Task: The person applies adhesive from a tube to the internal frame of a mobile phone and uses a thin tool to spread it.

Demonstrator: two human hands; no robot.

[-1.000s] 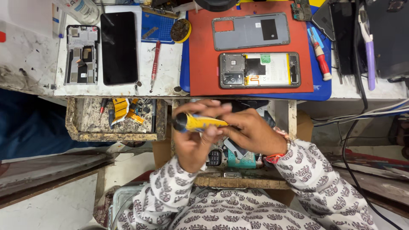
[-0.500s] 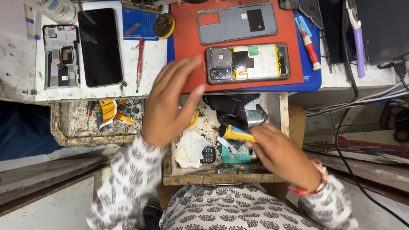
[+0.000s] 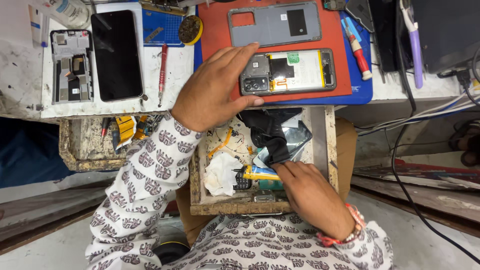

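Cluttered repair bench fills the upper frame, red mat (image 3: pixel 210 30) at top centre carrying an opened phone (image 3: pixel 287 71) and grey back cover (image 3: pixel 274 23). Left hand (image 3: pixel 212 92), fingers spread and unclenched, rests on the phone's left end. Right hand (image 3: pixel 310 192), lower centre in the open drawer (image 3: pixel 235 204), grasps a yellow tube (image 3: pixel 259 173).

A worn white worktop (image 3: pixel 20 85) runs across the top of the frame, stained and chipped at its left edge. Below it, 2 open wooden drawers stick out: a grimy one (image 3: pixel 75 150) at centre left and a larger one (image 3: pixel 330 150) in the middle. Pale grey concrete floor (image 3: pixel 430 230) fills the lower right, crossed by black cables (image 3: pixel 410 195). Light is even and bright.
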